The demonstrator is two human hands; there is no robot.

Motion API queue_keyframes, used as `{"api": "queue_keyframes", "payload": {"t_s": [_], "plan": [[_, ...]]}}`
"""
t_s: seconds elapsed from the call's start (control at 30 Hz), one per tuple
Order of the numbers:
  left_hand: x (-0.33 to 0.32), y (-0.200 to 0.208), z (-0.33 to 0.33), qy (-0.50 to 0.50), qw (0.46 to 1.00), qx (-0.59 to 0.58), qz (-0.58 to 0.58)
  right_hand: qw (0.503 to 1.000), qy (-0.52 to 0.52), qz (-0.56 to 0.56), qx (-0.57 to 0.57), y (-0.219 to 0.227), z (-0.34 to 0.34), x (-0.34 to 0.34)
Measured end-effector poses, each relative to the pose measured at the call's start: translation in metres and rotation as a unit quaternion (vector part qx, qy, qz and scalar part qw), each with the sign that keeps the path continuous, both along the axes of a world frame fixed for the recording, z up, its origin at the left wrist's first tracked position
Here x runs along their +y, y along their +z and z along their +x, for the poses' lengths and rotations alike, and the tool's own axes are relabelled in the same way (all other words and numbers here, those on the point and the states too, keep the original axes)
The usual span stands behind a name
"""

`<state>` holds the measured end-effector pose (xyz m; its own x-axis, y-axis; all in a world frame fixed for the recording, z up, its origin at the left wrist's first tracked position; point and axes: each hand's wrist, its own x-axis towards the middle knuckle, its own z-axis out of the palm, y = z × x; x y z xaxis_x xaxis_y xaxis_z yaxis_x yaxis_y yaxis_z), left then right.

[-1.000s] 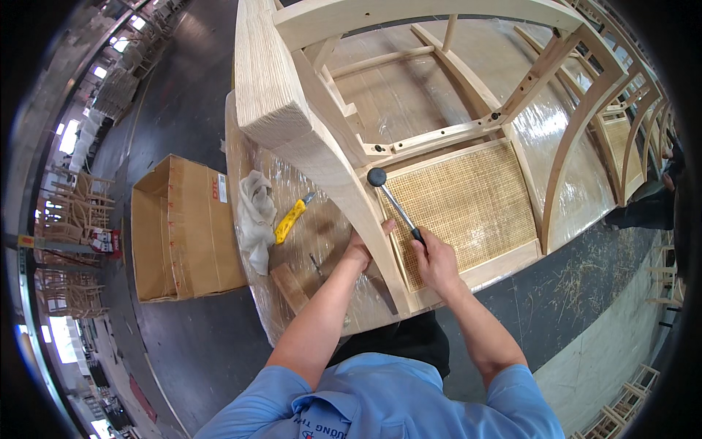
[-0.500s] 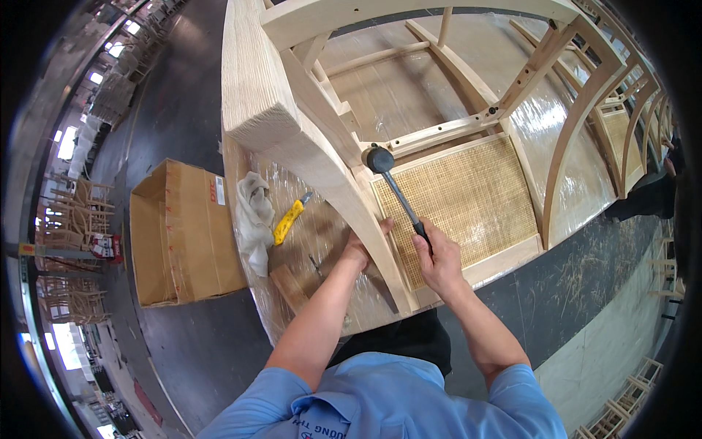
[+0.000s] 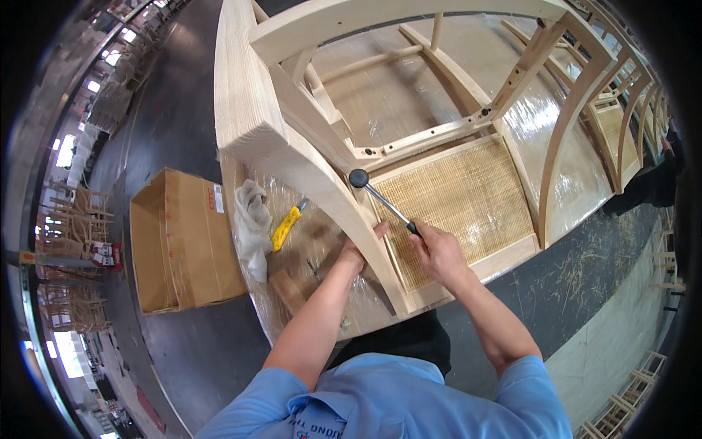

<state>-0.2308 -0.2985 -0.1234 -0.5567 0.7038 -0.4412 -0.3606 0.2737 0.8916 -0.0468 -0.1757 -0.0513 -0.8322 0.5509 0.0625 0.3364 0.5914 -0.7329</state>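
Observation:
A pale wooden chair frame point(image 3: 325, 170) lies on a plastic-covered worktable, its woven cane panel point(image 3: 461, 201) facing up. My right hand point(image 3: 441, 256) is closed round the black grip of a rubber mallet point(image 3: 385, 201). The mallet's round black head is over the panel's left edge, by the curved chair leg point(image 3: 362, 219). Whether the head touches the wood, I cannot tell. My left hand point(image 3: 355, 254) wraps the curved leg from its left side; its fingertips show on the panel side.
Left on the table are a yellow utility knife point(image 3: 286, 229), a crumpled white cloth point(image 3: 252, 227) and a wood block point(image 3: 287, 290). An open cardboard box point(image 3: 201, 245) stands on the floor at the left. More chair frames point(image 3: 627, 139) and a person in dark clothes point(image 3: 647, 192) are at the right.
The mallet's head has swung left and lower toward the curved leg, with my right hand still gripping it. My left hand stays on the leg. The whole view has shifted slightly.

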Motion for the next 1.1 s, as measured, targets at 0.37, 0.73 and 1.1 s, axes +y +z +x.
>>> {"api": "queue_keyframes", "payload": {"t_s": [0.37, 0.73, 1.1], "plan": [[-0.001, 0.011, 0.006, 0.044, 0.998, -0.036, 0.039, 0.997, -0.032, -0.047, 0.043, 0.004, 0.004, -0.010], [-0.001, 0.009, 0.004, 0.048, 0.997, -0.060, 0.024, 0.993, -0.050, -0.072, 0.076, -0.002, 0.025, -0.034], [0.003, 0.015, 0.006, 0.030, 0.999, 0.021, 0.005, 0.996, -0.064, -0.068, 0.002, -0.019, 0.035, -0.034]]}}
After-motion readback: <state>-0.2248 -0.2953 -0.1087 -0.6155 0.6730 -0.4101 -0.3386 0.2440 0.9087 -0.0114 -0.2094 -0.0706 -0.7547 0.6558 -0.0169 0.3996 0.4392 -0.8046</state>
